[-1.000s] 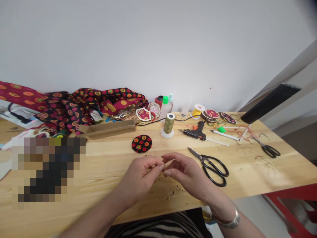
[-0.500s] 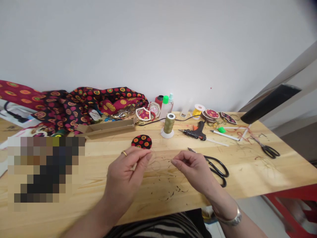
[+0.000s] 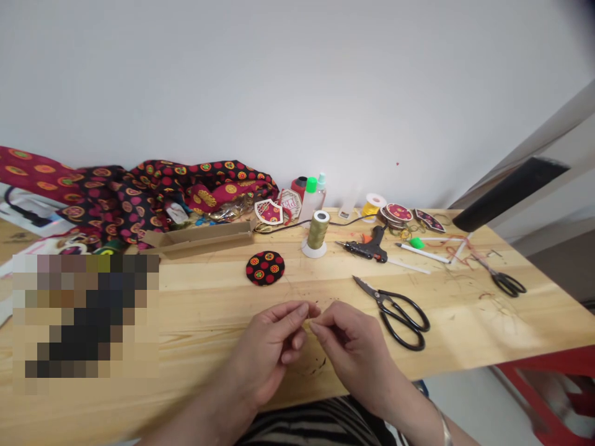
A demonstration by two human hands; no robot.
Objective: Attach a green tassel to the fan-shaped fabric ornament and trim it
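Close together near the table's front edge, my left hand point(image 3: 274, 350) and my right hand point(image 3: 356, 353) have their fingertips almost meeting. Each pinches a fine thread, which is barely visible between the fingers. Behind my left hand lies a round fabric-covered disc point(image 3: 264, 268), black with red and orange flower motifs. A cone of olive-green thread point(image 3: 318, 232) stands upright beyond my hands. To the right of my right hand, black-handled scissors point(image 3: 390, 313) rest with their tips pointing away to the left.
A glue gun point(image 3: 369, 244), a white pen point(image 3: 422, 253) and smaller scissors point(image 3: 506, 283) lie on the right. At the back are a bottle with a green cap point(image 3: 311, 198), a yellow spool point(image 3: 372, 206), a cardboard box point(image 3: 204, 240) and heaped patterned cloth point(image 3: 139, 192).
Both hands have come down towards me and closer together, from being apart with thread strands around them. The disc and scissors are now less covered by my hands.
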